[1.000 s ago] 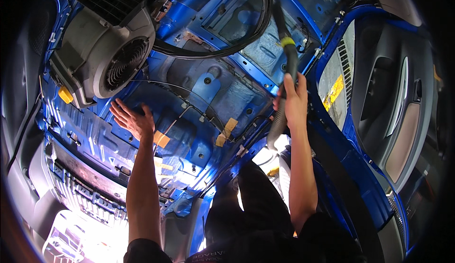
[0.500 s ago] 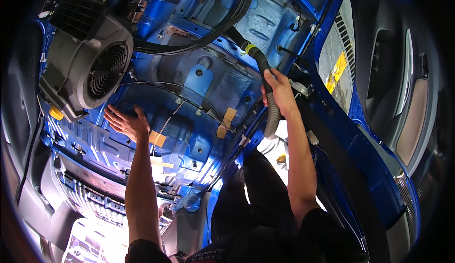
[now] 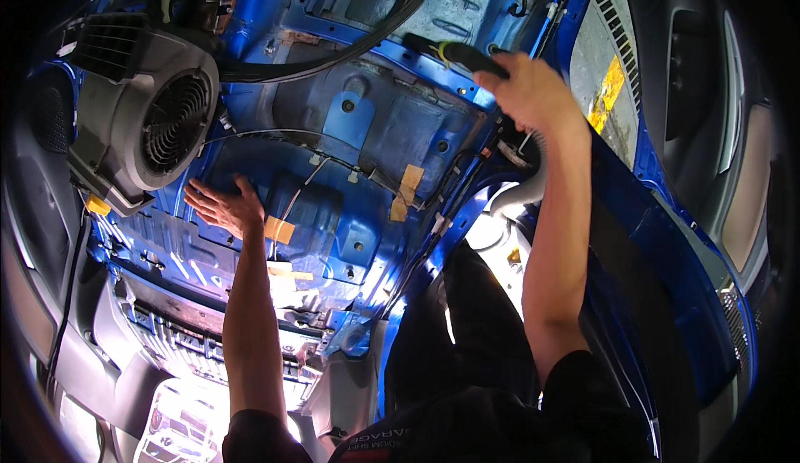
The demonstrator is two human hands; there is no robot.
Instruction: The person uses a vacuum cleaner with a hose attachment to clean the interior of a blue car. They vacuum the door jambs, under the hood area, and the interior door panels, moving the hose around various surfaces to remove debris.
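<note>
My right hand [image 3: 537, 92] is closed round the black handle of a vacuum hose [image 3: 471, 56], which has a yellow-green band near its front. The nozzle end points left over the blue crossmember. Behind the hand, the grey ribbed hose [image 3: 525, 190] hangs toward the door sill, partly hidden by my forearm. My left hand [image 3: 228, 206] is spread, palm down, at the bare blue car floor [image 3: 312, 205], between a grey fan blower and a piece of tan tape [image 3: 278, 230]. Nothing shows in its fingers.
The grey fan blower [image 3: 125, 134] stands on the floor at the left. A thick black cable bundle [image 3: 333, 65] arches across the upper middle. Thin wires and tan tape pieces [image 3: 407, 192] lie on the floor pan. The open door [image 3: 700, 130] is at the right.
My right hand has moved up and to the right with the vacuum hose, whose handle now lies flatter. The left hand stays spread at the floor. The view has shifted slightly.
</note>
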